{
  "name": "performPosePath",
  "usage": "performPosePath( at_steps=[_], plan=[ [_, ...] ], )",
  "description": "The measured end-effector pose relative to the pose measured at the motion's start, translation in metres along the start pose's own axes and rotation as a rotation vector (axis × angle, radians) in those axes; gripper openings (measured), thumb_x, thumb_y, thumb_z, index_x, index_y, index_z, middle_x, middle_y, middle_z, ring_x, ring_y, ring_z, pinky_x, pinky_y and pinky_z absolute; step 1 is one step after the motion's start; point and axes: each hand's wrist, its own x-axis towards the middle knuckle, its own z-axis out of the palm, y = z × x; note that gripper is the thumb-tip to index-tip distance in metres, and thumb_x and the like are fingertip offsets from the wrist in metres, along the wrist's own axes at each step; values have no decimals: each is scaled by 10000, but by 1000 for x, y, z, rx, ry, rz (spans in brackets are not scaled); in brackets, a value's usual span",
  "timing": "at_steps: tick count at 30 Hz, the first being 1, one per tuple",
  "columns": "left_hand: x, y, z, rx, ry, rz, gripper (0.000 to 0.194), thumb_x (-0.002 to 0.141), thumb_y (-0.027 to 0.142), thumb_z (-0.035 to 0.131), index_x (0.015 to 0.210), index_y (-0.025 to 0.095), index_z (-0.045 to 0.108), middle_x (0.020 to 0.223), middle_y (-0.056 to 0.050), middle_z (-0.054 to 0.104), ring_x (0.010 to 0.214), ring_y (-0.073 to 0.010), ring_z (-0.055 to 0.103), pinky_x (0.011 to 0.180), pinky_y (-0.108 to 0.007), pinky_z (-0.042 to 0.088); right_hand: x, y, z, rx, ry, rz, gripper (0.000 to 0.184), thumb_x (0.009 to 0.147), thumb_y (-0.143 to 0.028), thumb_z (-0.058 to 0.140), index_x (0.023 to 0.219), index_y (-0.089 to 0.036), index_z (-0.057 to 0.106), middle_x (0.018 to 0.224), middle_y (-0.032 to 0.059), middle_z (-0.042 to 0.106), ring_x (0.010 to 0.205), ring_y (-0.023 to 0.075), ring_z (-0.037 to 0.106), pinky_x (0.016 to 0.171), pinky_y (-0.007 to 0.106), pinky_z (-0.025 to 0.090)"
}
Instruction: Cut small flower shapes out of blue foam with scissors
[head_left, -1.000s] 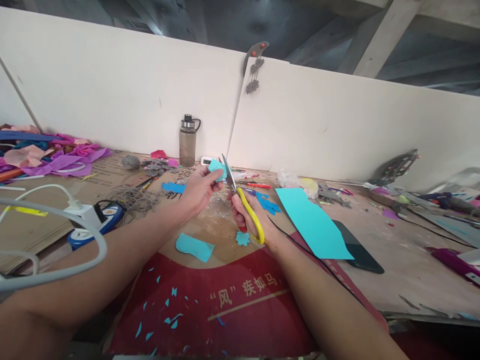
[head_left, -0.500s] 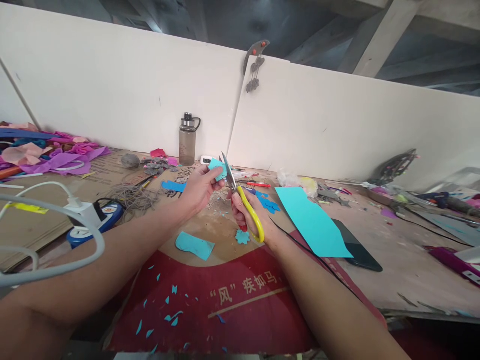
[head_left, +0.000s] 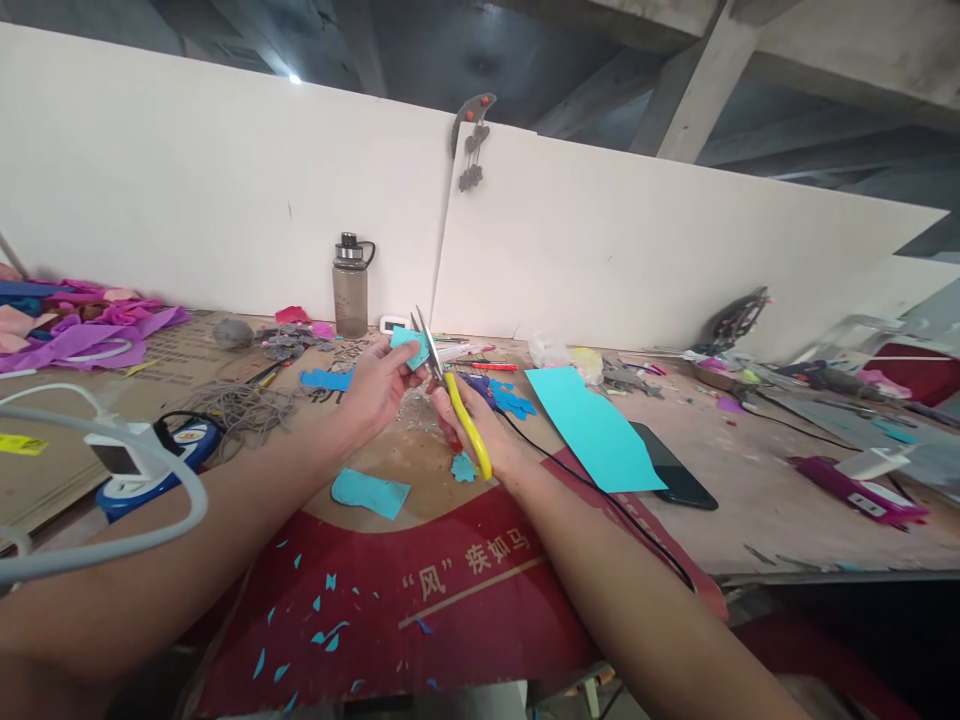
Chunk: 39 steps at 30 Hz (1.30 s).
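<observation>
Left hand (head_left: 379, 392): your thumb and fingers are pinched on a small teal paper (head_left: 407, 343), held up just left of the frame's centre.
Right hand (head_left: 466, 408): your fingers are wrapped round the yellow-handled scissors (head_left: 471, 425); the blades point up, parted narrowly, at the paper's right edge. Whether they bite into it, you cannot tell.
Bottle (head_left: 351, 295): stands upright, lid on, left of centre by the white board (head_left: 225, 190); you cannot make out its contents.
Plastic bag (head_left: 551, 352): lies crumpled right of centre.
Teal pieces: below your hands lie a cut strip (head_left: 371, 492) and, near your right wrist, a flower (head_left: 463, 467); scraps (head_left: 331, 581) dot the red cardboard (head_left: 465, 650) at lower left.
Right of you: a large teal sheet (head_left: 592, 430) overlaps a phone (head_left: 679, 470).
Left of you: a thick white cable (head_left: 199, 500) loops across your forearm, by a power strip (head_left: 199, 440).
Edges and room: the table's (head_left: 750, 525) front edge crosses the lower right; tabletop shows between the phone and a magenta device (head_left: 847, 492).
</observation>
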Motion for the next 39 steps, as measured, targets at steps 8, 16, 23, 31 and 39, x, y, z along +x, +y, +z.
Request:
performPosePath(
  at_steps=[8, 16, 23, 31, 39],
  plan=[
    [-3, -1, 0, 34, -18, 10, 230, 689, 245, 908, 743, 167, 698, 707, -14, 699, 613, -116, 615, 566, -242, 482, 0, -4, 2, 48, -53, 33, 629, 880, -867, 644, 975, -271, 468, 679, -83, 393, 524, 118, 363, 483, 280, 338],
    [-3, 0, 1, 83, 14, 5, 256, 658, 270, 921, 762, 174, 707, 724, -15, 703, 641, -115, 615, 578, -235, 472, -2, -11, -2, -55, -76, 15, 690, 879, -945, 544, 941, -262, 472, 593, -90, 433, 477, 130, 434, 472, 286, 353],
    [-3, 2, 2, 92, 3, 14, 229, 691, 260, 912, 737, 171, 706, 725, -23, 696, 630, -109, 601, 561, -237, 437, -2, -9, -3, -23, -49, -17, 666, 876, -908, 612, 988, -255, 538, 629, -78, 465, 480, 123, 422, 455, 285, 341],
    [-3, 3, 4, 86, 17, -4, 217, 718, 214, 890, 747, 175, 679, 722, -18, 684, 606, -103, 589, 553, -238, 420, -3, -9, -2, 64, -43, 27, 698, 808, -925, 676, 947, -262, 506, 688, -74, 409, 512, 99, 353, 445, 268, 331],
    [-3, 2, 4, 90, 4, 13, 223, 713, 225, 882, 740, 175, 666, 720, -16, 675, 615, -99, 583, 561, -235, 421, -4, -11, 0, 133, -37, 83, 718, 769, -904, 745, 946, -263, 473, 659, -101, 358, 486, 78, 314, 429, 242, 285]
  ],
)
